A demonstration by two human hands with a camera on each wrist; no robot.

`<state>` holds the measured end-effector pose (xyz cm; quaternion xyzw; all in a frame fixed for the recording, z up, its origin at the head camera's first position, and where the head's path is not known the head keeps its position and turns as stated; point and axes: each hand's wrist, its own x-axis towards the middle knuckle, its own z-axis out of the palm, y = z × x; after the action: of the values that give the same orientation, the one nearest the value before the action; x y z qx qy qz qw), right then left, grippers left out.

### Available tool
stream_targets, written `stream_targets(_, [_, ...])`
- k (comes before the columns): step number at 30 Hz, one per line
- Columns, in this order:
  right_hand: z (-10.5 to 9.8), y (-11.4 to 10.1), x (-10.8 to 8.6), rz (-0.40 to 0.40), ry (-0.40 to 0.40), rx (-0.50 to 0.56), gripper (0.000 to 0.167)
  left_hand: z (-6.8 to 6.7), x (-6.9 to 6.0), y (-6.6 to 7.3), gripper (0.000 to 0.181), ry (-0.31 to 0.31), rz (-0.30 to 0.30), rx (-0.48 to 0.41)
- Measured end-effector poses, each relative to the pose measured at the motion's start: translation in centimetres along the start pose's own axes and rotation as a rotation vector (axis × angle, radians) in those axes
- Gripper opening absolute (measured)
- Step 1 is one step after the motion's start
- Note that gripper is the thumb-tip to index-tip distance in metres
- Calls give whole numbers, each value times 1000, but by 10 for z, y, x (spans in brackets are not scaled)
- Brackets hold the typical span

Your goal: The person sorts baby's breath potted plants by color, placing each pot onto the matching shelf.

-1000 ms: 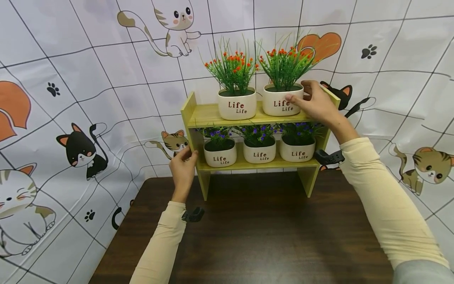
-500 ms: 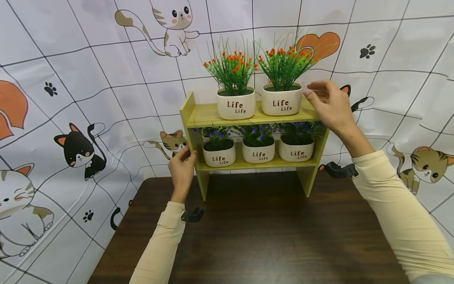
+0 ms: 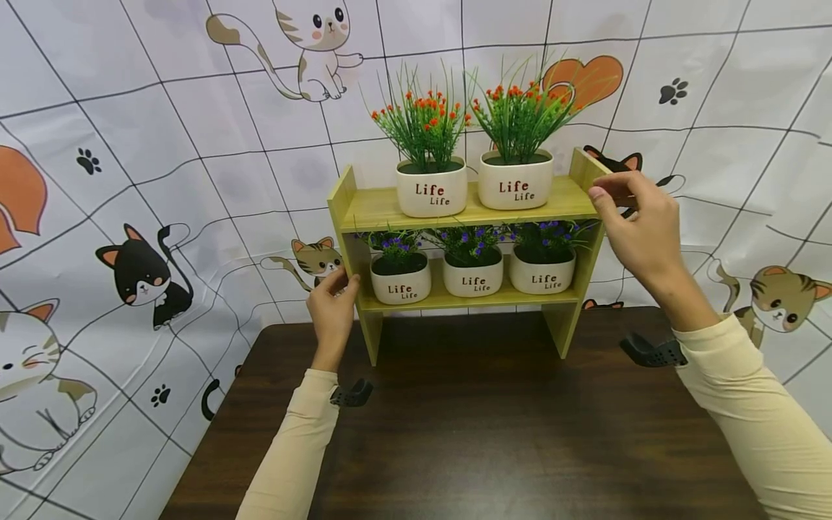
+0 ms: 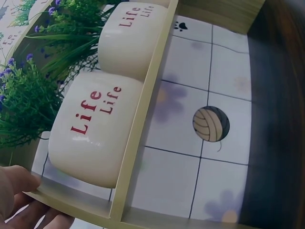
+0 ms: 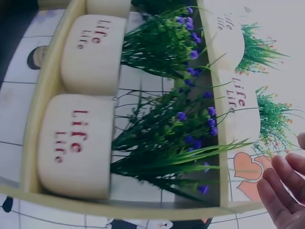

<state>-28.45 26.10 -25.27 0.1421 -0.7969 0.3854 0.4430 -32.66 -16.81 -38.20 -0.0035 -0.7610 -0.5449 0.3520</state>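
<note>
A light wooden two-tier shelf (image 3: 370, 209) stands on the table against the wall. On its upper board sit two white "Life" pots with orange-red flowers, the left pot (image 3: 432, 189) and the right pot (image 3: 515, 180). Several white pots with purple flowers (image 4: 95, 129) line the lower board. My left hand (image 3: 333, 307) grips the shelf's left side panel, thumb on the inner side and fingers outside. Beside the right side panel (image 3: 588, 170), my right hand (image 3: 643, 227) holds nothing, its fingers loosely bent; whether a fingertip touches the panel, I cannot tell.
The dark brown tabletop (image 3: 455, 433) spreads in front of the shelf. Behind it and to both sides rises a white wall covering (image 3: 214, 180) printed with cats, paw prints and grid lines.
My right hand has let go of the right orange-flowered pot and moved right and slightly down, to the shelf's right side. The left hand keeps its place on the left panel.
</note>
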Motion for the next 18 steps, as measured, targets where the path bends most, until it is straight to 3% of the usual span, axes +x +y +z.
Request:
stream_targets(6, [-11, 12, -24, 10, 55, 34, 18, 0, -3, 0, 27, -11, -23, -10])
stream_targets(18, [-17, 31, -76, 85, -14, 29, 12, -10, -17, -2, 25, -15, -100, 33])
